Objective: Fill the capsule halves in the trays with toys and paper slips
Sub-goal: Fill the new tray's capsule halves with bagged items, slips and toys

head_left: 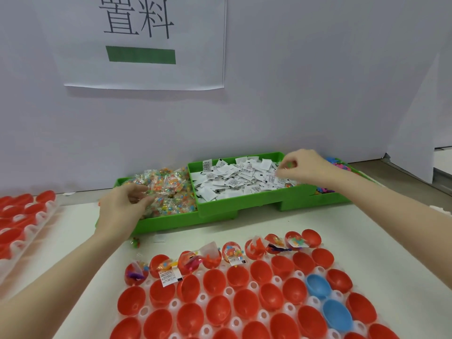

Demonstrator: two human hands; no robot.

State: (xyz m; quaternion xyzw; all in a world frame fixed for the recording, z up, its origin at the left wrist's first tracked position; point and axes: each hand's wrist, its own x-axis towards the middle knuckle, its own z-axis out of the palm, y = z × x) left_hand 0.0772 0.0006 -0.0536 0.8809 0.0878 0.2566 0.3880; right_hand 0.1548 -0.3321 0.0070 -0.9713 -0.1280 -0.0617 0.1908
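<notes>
Near centre, on the white table (403,241): a clear tray (254,286) of red capsule halves (215,281), open side up, with two blue halves (318,285) toward its right; most are unfilled, while the far row (232,252) holds small bagged toys and printed paper slips, its rightmost cup bare. Near left: a second tray (31,231) with red halves, partly out of view. Middle, left: left hand (122,204), fingers curled into a heap of clear bags of coloured toy pieces (168,189) in a green bin (176,221); whether a bag is pinched cannot be told. Middle, right: right hand (303,167) over the raised green bin (244,201) of white paper slips (234,178), fingers bent narrow round a small green item and touching a slip. Far right, beyond that hand: loose coloured toy parts (338,163) in a further green section. Far: pale wall bearing a white paper sign (144,42) with black characters and a green bar.
</notes>
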